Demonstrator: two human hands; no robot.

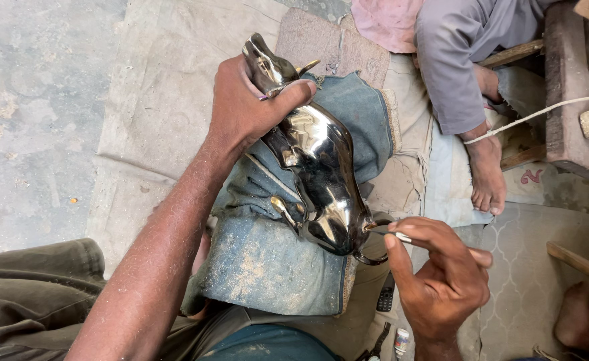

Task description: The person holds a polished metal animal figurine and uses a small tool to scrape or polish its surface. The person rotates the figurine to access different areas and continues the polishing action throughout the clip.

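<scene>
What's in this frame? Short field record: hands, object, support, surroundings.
left hand: grips the head end of the metal animal figure
right hand: holds a thin tool, tip at the figure's rear end
figure: shiny, dark, lying on its side
support: folded denim cloth over the person's lap
nearby: another person's bare foot, a rope, a small phone on the mat

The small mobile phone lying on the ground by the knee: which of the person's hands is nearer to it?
Right. The right hand, holding a thin tool against the shiny metal animal figure, is just beside the phone. The left hand grips the figure's far end, well away.
</scene>
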